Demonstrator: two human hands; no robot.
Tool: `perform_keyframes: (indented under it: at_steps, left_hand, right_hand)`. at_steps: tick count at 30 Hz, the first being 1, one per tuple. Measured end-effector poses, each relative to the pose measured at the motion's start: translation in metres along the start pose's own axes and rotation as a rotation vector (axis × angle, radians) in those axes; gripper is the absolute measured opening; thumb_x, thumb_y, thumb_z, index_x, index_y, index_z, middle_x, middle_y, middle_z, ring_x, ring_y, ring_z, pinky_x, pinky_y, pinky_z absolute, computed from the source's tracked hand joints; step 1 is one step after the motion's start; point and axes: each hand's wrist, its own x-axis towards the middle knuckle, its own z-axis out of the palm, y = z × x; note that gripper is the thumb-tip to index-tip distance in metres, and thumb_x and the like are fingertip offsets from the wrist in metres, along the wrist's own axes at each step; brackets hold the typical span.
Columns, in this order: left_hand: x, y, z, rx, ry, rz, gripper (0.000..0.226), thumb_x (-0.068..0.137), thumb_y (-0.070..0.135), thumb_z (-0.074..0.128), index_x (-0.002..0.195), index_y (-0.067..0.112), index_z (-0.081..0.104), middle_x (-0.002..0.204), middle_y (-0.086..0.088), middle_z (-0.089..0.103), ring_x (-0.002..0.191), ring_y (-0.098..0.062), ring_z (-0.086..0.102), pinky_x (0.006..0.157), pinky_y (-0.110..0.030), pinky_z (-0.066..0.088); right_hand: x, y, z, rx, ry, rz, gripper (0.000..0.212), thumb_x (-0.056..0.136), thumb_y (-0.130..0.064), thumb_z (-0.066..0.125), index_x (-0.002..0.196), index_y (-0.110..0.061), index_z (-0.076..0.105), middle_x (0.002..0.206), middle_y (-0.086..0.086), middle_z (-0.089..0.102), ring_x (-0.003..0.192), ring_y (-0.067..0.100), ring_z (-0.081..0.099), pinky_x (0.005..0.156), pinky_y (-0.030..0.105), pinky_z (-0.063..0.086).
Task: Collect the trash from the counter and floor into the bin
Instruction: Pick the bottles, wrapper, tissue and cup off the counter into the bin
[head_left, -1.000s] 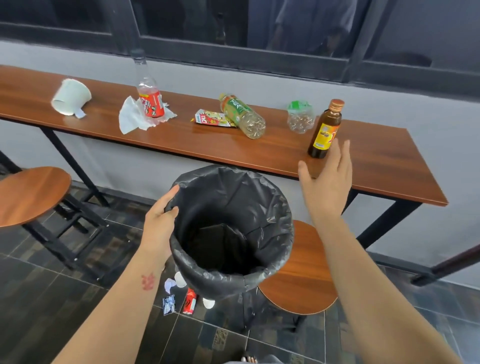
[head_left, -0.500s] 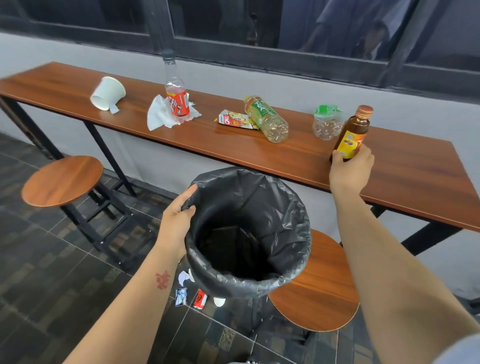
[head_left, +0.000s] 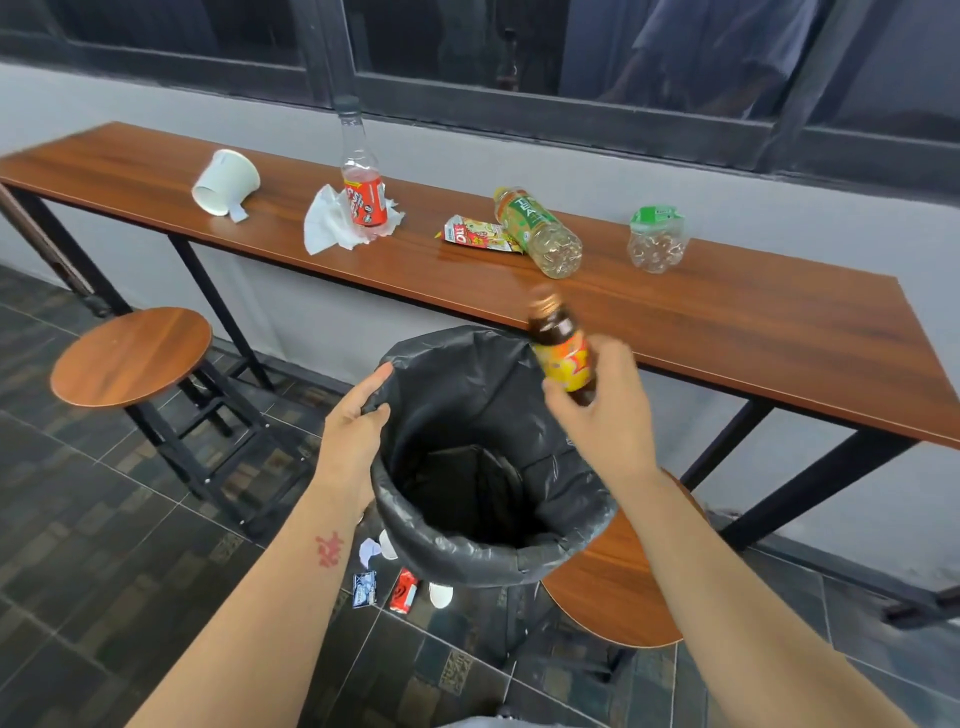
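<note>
My left hand (head_left: 353, 436) grips the rim of the bin (head_left: 447, 545), which is lined with a black bag and looks empty. My right hand (head_left: 608, 415) holds a small brown bottle (head_left: 561, 348) with a yellow label, tilted over the bin's far rim. On the wooden counter (head_left: 727, 322) lie a white paper cup (head_left: 226, 182), a crumpled tissue (head_left: 327, 228), an upright clear bottle with a red label (head_left: 363, 192), a snack wrapper (head_left: 475, 235), a tea bottle on its side (head_left: 540, 234) and a crushed clear bottle with a green top (head_left: 657, 239). Several small wrappers (head_left: 402, 597) lie on the floor under the bin.
A round wooden stool (head_left: 130, 353) stands at the left on the dark tiled floor. A second stool (head_left: 618, 592) sits under the bin at the right. The counter's black legs (head_left: 800, 483) run down to the floor. Dark windows line the wall behind.
My right hand reached the brown bottle, closed on it, lifted it off the counter and brought it left and down over the bin. My left hand stayed on the rim.
</note>
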Motion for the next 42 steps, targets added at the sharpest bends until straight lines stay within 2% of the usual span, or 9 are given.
perform_keyframes:
  at_steps: [4, 9, 16, 19, 24, 31, 36, 39, 42]
  left_hand:
    - [-0.003, 0.001, -0.009, 0.047, 0.007, 0.048, 0.050, 0.102, 0.000, 0.048, 0.134, 0.037, 0.062, 0.151, 0.009, 0.048, 0.141, -0.016, 0.039, 0.110, -0.032, 0.036]
    - [-0.006, 0.000, -0.021, 0.027, -0.034, 0.056, 0.053, 0.101, -0.003, 0.048, 0.132, 0.038, 0.063, 0.149, 0.011, 0.049, 0.137, -0.008, 0.040, 0.101, -0.022, 0.033]
    - [-0.005, 0.003, -0.042, -0.005, -0.054, 0.064, 0.053, 0.101, -0.002, 0.048, 0.129, 0.040, 0.065, 0.147, 0.015, 0.051, 0.138, -0.007, 0.039, 0.104, -0.021, 0.033]
    - [-0.002, 0.008, -0.049, 0.001, -0.071, 0.073, 0.053, 0.101, -0.002, 0.048, 0.129, 0.039, 0.065, 0.146, 0.017, 0.051, 0.133, -0.002, 0.040, 0.101, -0.019, 0.033]
    - [0.004, 0.011, -0.057, 0.013, -0.105, 0.088, 0.052, 0.101, -0.003, 0.047, 0.131, 0.036, 0.065, 0.146, 0.017, 0.051, 0.134, 0.000, 0.038, 0.095, -0.014, 0.032]
    - [0.018, 0.005, -0.065, -0.017, -0.094, 0.050, 0.052, 0.101, -0.003, 0.048, 0.128, 0.037, 0.066, 0.147, 0.014, 0.050, 0.135, -0.003, 0.039, 0.105, -0.022, 0.033]
    - [0.025, 0.006, -0.066, -0.042, -0.075, -0.003, 0.051, 0.101, 0.000, 0.048, 0.125, 0.040, 0.068, 0.145, 0.012, 0.053, 0.136, -0.015, 0.046, 0.114, -0.042, 0.039]
    - [0.028, 0.012, -0.066, -0.056, -0.067, -0.011, 0.049, 0.102, 0.000, 0.048, 0.128, 0.037, 0.067, 0.144, 0.011, 0.054, 0.129, -0.012, 0.048, 0.113, -0.043, 0.040]
    - [0.038, 0.012, -0.063, -0.067, -0.067, -0.045, 0.048, 0.102, 0.001, 0.047, 0.126, 0.038, 0.068, 0.143, 0.010, 0.055, 0.130, -0.017, 0.049, 0.111, -0.045, 0.043]
  right_hand:
    - [-0.022, 0.008, 0.030, -0.280, -0.442, -0.082, 0.053, 0.085, -0.037, 0.067, 0.131, -0.022, 0.045, 0.121, -0.002, 0.054, 0.107, 0.015, 0.056, 0.079, 0.022, 0.044]
    - [-0.030, 0.010, 0.065, -0.615, -0.753, -0.147, 0.043, 0.089, -0.027, 0.061, 0.127, -0.016, 0.043, 0.123, 0.006, 0.056, 0.114, 0.026, 0.053, 0.088, 0.040, 0.050]
    - [-0.044, 0.011, 0.100, -0.908, -0.923, -0.244, 0.052, 0.085, -0.015, 0.067, 0.130, -0.013, 0.043, 0.125, 0.009, 0.057, 0.117, 0.029, 0.052, 0.091, 0.040, 0.046]
    - [-0.050, 0.012, 0.107, -0.961, -0.966, -0.262, 0.055, 0.086, -0.012, 0.064, 0.136, -0.014, 0.041, 0.132, 0.008, 0.056, 0.124, 0.027, 0.050, 0.104, 0.037, 0.036]
    - [-0.054, 0.007, 0.110, -0.890, -0.995, -0.251, 0.065, 0.096, -0.027, 0.055, 0.152, -0.018, 0.025, 0.157, 0.003, 0.030, 0.148, 0.023, 0.020, 0.120, 0.037, 0.013]
    - [-0.043, -0.019, 0.098, -0.651, -0.720, -0.198, 0.064, 0.101, -0.041, 0.042, 0.156, -0.022, 0.015, 0.162, -0.001, 0.017, 0.150, 0.015, 0.008, 0.123, 0.034, 0.009]
    - [-0.006, -0.042, 0.071, -0.446, -0.308, -0.146, 0.058, 0.099, -0.039, 0.048, 0.152, -0.021, 0.031, 0.157, 0.001, 0.031, 0.147, 0.019, 0.024, 0.121, 0.035, 0.018]
    - [0.032, -0.045, 0.058, -0.409, -0.063, -0.147, 0.060, 0.098, -0.034, 0.053, 0.151, -0.014, 0.032, 0.156, 0.005, 0.032, 0.147, 0.022, 0.024, 0.120, 0.033, 0.014]
    - [0.076, -0.037, 0.057, -0.467, 0.026, -0.122, 0.069, 0.095, -0.038, 0.056, 0.151, -0.010, 0.028, 0.158, 0.010, 0.029, 0.148, 0.024, 0.022, 0.120, 0.042, 0.021]
